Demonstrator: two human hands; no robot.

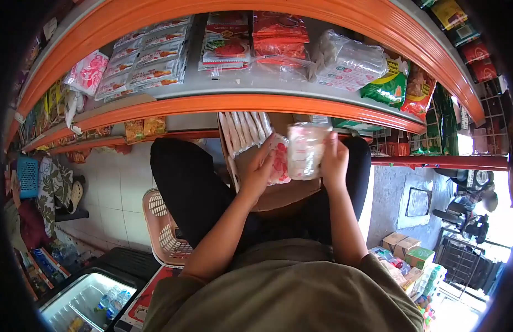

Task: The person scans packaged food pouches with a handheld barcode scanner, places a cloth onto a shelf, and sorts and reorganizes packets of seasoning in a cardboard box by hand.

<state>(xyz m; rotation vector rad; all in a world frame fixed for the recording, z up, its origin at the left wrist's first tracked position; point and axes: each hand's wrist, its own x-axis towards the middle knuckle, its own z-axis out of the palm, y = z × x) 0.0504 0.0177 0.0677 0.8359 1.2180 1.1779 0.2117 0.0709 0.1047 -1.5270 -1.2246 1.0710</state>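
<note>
My left hand [258, 172] is closed on a pink-and-white packet [279, 161]. Beside it, my right hand [335, 161] grips a clear-wrapped packet [305, 154] with pale pink print, slightly blurred; it overlaps the edge of the other one. Both packets are held upright over an open cardboard box [289, 202] between my knees. Inside the box, several slim white packets [245, 131] stand in a row on the left. The exact contents of the held packets cannot be made out.
Above the box runs an orange-edged shelf [245, 105] bearing silver sachets [151, 58], red packets [280, 36], a clear-wrapped bundle [350, 63] and a green bag [386, 83]. A pink basket [170, 243] stands at my left. At far left, another person's sleeve [34, 224] shows near a blue basket [27, 177].
</note>
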